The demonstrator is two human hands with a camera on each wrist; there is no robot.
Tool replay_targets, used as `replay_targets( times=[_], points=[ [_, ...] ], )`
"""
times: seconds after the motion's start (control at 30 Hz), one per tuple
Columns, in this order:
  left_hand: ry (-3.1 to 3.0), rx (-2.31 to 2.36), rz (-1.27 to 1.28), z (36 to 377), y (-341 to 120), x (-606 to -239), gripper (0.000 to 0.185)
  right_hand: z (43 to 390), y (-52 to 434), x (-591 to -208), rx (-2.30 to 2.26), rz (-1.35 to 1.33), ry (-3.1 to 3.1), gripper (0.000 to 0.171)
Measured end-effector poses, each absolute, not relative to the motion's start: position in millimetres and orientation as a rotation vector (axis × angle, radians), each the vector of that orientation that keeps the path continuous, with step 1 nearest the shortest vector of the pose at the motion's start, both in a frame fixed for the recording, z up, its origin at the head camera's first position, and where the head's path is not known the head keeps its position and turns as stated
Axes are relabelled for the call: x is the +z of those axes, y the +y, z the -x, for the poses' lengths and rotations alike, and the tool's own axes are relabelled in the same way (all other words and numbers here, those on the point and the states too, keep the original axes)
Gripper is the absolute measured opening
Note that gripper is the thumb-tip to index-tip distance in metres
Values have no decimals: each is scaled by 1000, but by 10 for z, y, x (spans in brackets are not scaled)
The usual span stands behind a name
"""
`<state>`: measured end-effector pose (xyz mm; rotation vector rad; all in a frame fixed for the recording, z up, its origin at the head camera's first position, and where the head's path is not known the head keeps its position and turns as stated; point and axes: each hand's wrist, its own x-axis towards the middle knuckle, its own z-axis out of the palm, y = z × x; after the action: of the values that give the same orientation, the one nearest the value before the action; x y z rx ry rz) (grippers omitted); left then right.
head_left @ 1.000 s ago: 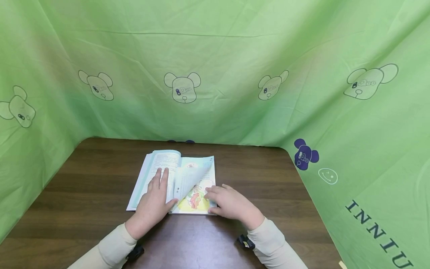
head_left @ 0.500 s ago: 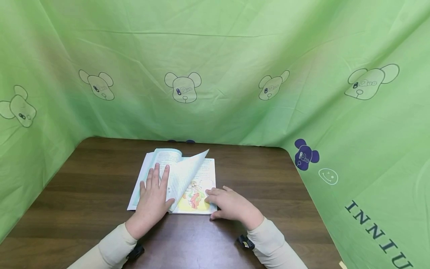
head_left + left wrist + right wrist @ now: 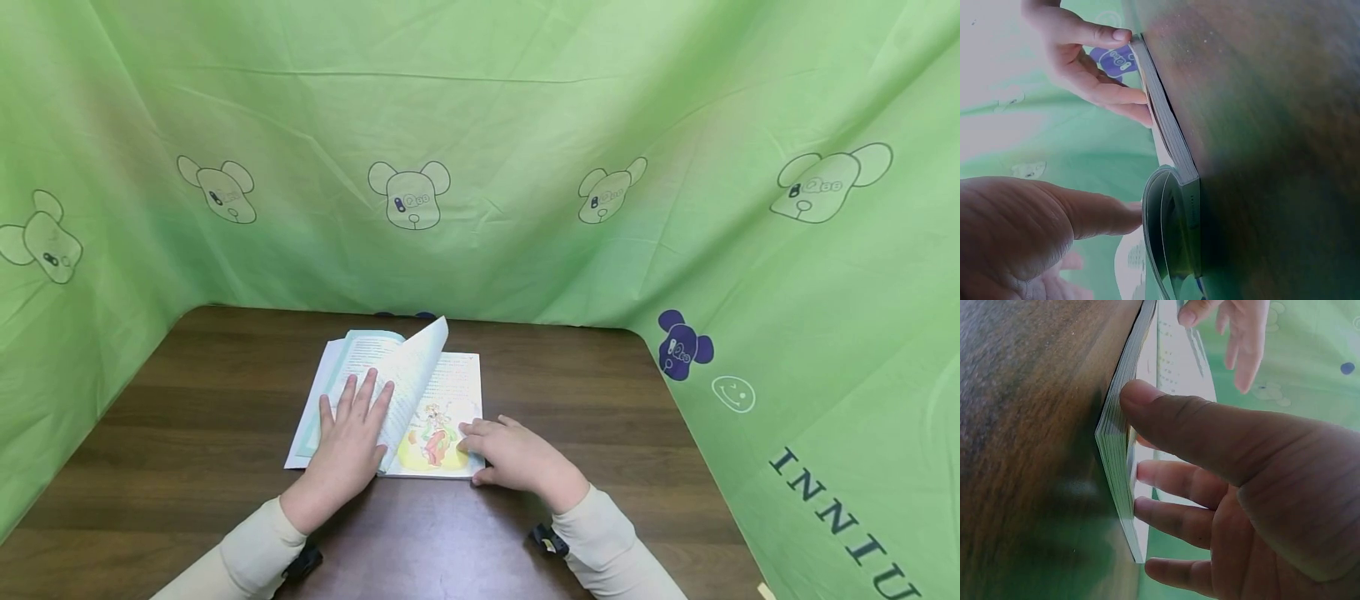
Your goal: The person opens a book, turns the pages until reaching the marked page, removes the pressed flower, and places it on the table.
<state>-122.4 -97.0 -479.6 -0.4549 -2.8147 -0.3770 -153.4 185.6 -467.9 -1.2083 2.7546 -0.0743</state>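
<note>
Left hand [image 3: 347,442] flat, fingers straight, on the book [image 3: 450,392], lifted page [image 3: 412,375] at one o'clock; right hand [image 3: 517,454] pinching the near-right corner.

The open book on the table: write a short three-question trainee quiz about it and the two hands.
1. True or false: the left hand lies flat on the left pages of the book.
2. Where does the right hand rest? A) on the green curtain B) at the book's near right corner C) on the bare table far from the book
3. Fill in: a single page stands curved up over the book's ____.

Key: 1 true; 2 B; 3 middle, beside the left hand's fingers.
</note>
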Motion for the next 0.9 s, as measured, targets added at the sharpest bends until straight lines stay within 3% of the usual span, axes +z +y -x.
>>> replay_targets(
  times=[0.37,0.9],
  points=[
    [-2827,-367,582,1211,-967,-4814,70,1529,1862,-4676,-98,1198,2751,44],
    [-2909,-333,673,1215,-968,-4828,57,1513,1855,-4656,-112,1177,2743,44]
  ],
)
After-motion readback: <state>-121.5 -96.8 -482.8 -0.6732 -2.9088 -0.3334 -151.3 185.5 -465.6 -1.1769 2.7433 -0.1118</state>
